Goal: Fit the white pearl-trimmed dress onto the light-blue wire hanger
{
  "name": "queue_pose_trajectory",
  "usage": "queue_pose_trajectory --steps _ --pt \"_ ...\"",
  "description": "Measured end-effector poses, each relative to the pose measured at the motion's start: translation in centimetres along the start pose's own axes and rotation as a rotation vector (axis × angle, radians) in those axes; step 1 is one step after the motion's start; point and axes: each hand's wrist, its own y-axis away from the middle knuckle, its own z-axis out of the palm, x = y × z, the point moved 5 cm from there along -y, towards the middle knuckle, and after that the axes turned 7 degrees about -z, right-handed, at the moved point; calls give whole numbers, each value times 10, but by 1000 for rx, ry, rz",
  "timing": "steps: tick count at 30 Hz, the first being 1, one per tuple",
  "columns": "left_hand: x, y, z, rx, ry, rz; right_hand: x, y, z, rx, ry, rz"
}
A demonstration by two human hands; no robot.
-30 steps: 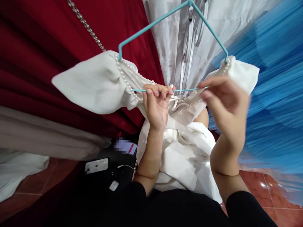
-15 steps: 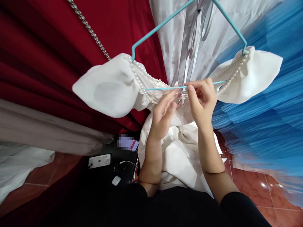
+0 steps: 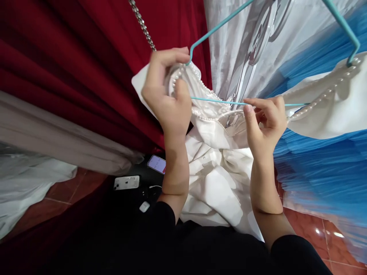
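A white dress [image 3: 220, 179] with pearl trim hangs on a teal wire hanger [image 3: 218, 26] in front of me. My left hand [image 3: 169, 95] is closed around the dress's left puffed sleeve, right at the hanger's left corner. My right hand [image 3: 265, 120] pinches the hanger's lower bar near its middle, thumb and fingers pressed together on the wire. The dress's right sleeve [image 3: 329, 110] hangs free from the hanger's right corner. Its skirt falls between my forearms.
Red fabric [image 3: 71, 65] with a metal chain [image 3: 142, 25] hangs at the left, a grey-white garment [image 3: 237, 46] behind, blue tulle [image 3: 323, 168] at the right. Two phones [image 3: 126, 182] and a small white charger [image 3: 144, 206] lie on a black surface over the red tile floor.
My left hand has moved up and left from the neckline onto the left sleeve at the hanger's corner. My right hand stays pinched on the lower bar. The view has shifted left.
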Motion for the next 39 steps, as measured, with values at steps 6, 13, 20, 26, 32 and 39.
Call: queue_pose_trajectory --steps 6,13,20,26,32,39 --pt "4 -27 -32 247 75 -124 5 -2 0 53 -29 -40" --pt "-65 11 -72 351 157 -346 5 -4 -2 22 -57 -16" --pt "-43 59 1 -387 396 -412 2 -1 3 7 -69 18" --pt "-5 73 44 -212 669 -327 -1 5 1 53 10 13" --pt "-16 70 46 -29 607 -371 17 -11 -50 402 330 -214" --pt "-22 66 44 13 549 -339 61 -64 -78 296 149 -270"
